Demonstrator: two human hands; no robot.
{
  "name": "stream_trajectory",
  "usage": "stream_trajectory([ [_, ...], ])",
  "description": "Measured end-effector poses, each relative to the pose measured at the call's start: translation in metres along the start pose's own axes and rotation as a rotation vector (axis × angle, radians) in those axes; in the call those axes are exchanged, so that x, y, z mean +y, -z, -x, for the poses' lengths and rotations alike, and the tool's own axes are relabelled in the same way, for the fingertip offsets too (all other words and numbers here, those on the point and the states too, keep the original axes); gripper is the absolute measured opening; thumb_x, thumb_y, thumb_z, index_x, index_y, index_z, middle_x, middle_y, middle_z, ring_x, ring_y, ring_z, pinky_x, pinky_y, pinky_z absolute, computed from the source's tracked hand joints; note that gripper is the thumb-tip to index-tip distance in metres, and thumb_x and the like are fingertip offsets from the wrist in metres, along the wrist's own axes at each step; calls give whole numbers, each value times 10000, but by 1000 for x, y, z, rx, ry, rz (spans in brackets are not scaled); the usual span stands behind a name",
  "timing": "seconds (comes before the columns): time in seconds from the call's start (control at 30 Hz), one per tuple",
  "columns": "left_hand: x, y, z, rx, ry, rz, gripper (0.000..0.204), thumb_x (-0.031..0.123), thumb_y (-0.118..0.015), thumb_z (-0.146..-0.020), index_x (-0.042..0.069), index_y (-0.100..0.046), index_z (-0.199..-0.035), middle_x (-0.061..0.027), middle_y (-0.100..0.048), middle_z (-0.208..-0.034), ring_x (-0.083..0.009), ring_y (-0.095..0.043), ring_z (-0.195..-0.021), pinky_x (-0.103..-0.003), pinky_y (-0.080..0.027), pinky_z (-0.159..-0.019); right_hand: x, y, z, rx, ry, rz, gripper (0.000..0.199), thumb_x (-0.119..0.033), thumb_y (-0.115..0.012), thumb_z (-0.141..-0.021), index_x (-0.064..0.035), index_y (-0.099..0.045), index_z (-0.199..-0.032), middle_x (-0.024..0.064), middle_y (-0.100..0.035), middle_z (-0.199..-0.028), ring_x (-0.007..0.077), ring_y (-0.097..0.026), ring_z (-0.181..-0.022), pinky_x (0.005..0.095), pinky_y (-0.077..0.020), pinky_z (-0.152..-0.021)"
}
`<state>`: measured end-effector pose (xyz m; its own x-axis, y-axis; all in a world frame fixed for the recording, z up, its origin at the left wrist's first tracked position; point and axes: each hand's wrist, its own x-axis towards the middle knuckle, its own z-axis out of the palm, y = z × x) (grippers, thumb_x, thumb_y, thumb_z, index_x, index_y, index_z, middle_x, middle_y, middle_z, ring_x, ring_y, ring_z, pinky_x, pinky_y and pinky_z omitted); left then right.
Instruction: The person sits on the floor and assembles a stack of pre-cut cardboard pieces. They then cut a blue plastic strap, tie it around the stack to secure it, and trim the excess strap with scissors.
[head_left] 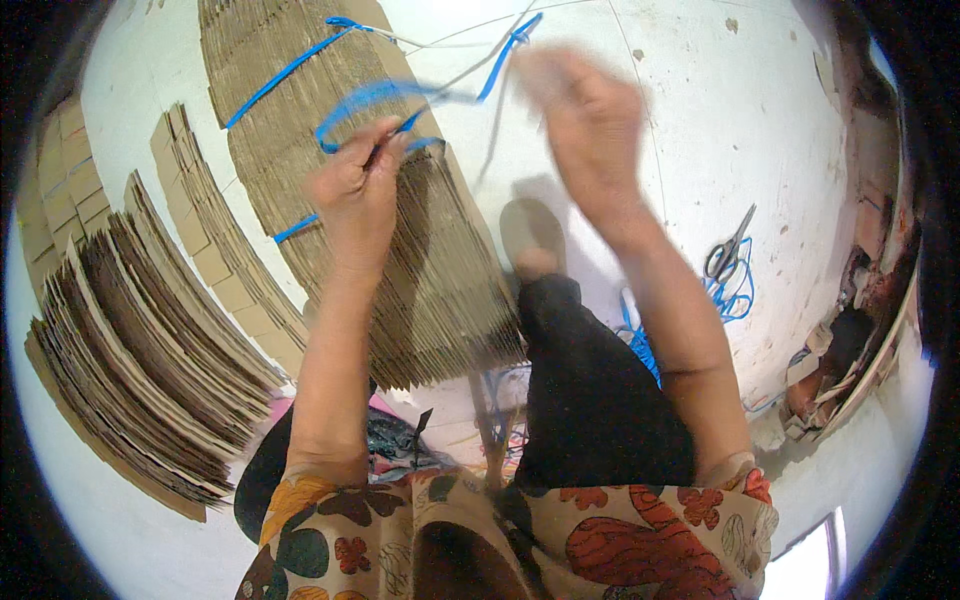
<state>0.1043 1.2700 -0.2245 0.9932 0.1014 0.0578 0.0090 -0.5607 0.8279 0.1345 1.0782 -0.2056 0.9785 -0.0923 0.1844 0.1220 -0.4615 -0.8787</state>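
Observation:
A long bundle of flat cardboard pieces (445,280), packed on edge, lies on the floor in front of me. Blue strapping (285,80) crosses its far part, and another short length shows nearer. Over the bundle, my left hand (352,200) is closed in a pinch on a blue strap (365,95), which loops up and to the right in a blur. My right hand (595,130) is raised to the right of the bundle, close to the strap's far end and a thin pale string. Motion smears its fingers, so its grip is unclear.
At the left stand curved rows of stacked cardboard (150,340) and a slimmer row (225,250). Scissors (725,258) lie on the floor to the right, beside tangled blue strapping (738,295). My foot (537,255) is close to the bundle's right side. Clutter (835,350) lines the right wall.

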Motion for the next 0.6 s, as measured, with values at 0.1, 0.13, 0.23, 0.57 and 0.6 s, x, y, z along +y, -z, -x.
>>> stream_trajectory([
  [0.1, 13, -2, 4, 59, 69, -6, 116, 42, -669, -767, 11, -673, -879, -19, -631, -721, -80, -580, -605, -201, -442, -529, 12, -24, 47, -700, -931, -728, 160, -118, -566, -851, -6, -596, -961, 55, -598, -637, 104, -553, -538, 241, -441, -429],
  [0.13, 16, -5, 5, 81, 165, 66, 116, 43, -671, -763, 4, -672, -873, -26, -629, -709, -78, -575, -589, -196, -436, -515, 13, -37, 60, -776, -1043, -906, 219, -104, -558, -858, -1, -572, -1051, 63, -603, -675, 105, -552, -541, 221, -432, -415],
  [0.23, 19, -5, 6, 114, 402, 210, 114, 47, -672, -754, -16, -666, -848, -45, -623, -676, -75, -559, -539, -185, -415, -470, 14, -63, 75, -409, -1114, -1560, 359, -76, -534, -867, 4, -468, -1211, 91, -602, -778, 112, -549, -548, 228, -442, -432],
  [0.57, -1, 13, -19, -458, 705, 350, 88, 52, -624, -789, -34, -632, -799, -59, -617, -642, -97, -552, -503, -205, -407, -409, 17, -51, 56, -604, -895, -1056, 286, -74, -492, -884, 1, -528, -1158, 62, -599, -758, 84, -529, -498, 199, -388, -388],
  [0.6, -2, 15, -21, -491, 692, 368, 82, 46, -618, -795, -33, -632, -808, -61, -622, -653, -99, -562, -520, -208, -418, -423, 18, -50, 51, -672, -821, -865, 265, -78, -495, -882, 3, -551, -1128, 55, -598, -739, 77, -529, -494, 194, -379, -379],
])
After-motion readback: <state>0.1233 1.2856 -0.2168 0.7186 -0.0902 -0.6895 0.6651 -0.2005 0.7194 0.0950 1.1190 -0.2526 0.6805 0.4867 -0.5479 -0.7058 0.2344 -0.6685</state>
